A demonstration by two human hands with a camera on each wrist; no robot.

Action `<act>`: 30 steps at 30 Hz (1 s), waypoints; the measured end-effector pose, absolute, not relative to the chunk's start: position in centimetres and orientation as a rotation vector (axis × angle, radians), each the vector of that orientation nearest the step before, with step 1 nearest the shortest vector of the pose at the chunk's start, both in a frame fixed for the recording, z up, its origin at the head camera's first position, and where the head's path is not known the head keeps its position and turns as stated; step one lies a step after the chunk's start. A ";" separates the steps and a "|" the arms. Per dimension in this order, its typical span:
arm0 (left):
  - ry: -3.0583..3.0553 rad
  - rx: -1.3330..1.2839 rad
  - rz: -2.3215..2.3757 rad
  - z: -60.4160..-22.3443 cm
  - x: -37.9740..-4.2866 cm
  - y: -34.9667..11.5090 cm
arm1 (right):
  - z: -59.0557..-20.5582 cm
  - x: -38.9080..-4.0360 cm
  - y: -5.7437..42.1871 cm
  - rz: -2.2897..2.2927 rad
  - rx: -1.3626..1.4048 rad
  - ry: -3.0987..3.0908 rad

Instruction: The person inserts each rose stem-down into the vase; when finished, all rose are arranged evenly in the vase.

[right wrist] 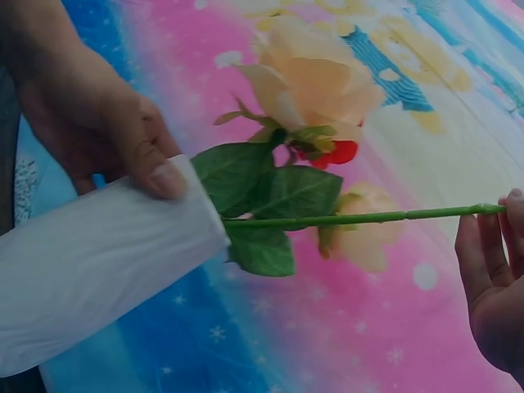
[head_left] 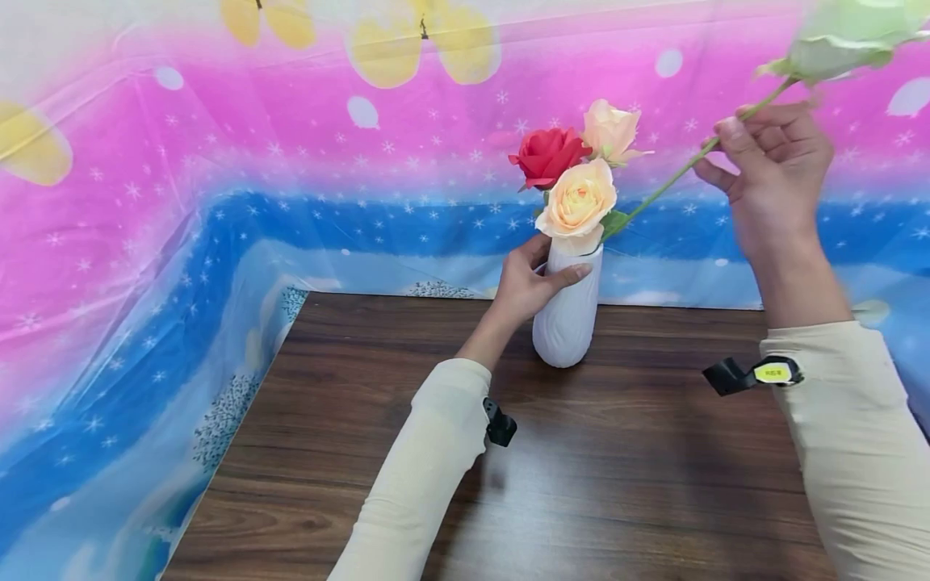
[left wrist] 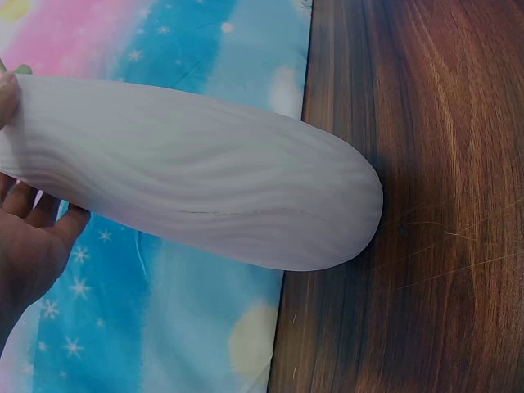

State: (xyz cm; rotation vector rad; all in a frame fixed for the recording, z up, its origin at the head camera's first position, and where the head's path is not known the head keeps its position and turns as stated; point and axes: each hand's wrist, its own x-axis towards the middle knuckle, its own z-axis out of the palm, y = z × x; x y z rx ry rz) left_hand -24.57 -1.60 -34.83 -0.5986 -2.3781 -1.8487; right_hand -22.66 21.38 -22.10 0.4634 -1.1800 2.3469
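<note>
A white ribbed vase stands upright on the wooden table, and my left hand grips it near the rim, thumb across the front. One red rose and two peach roses rise from its mouth. Up at the right, my right hand pinches the green stem of a pale green rose between thumb and fingers. In the right wrist view the lower end of that stem reaches the vase mouth, beside dark green leaves. The vase's base shows in the left wrist view.
The dark wooden table ends at a back edge just behind the vase. Beyond it hangs a pink and blue patterned cloth, which also runs down the left side. A small black camera sits on each sleeve.
</note>
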 end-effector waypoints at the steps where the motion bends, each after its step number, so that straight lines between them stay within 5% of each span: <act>1: -2.376 -0.601 -1.846 -34.8 -24.6 -1.6 | -22.4 -22.8 21.1 2.331 0.474 -1.211; 16: -2.324 -0.644 -1.838 -35.3 -24.7 -1.7 | -29.7 -24.2 17.5 2.198 0.541 -1.655; 30: -2.303 -0.665 -1.873 -35.9 -24.5 -1.7 | -32.8 -23.6 17.2 1.565 0.413 -2.202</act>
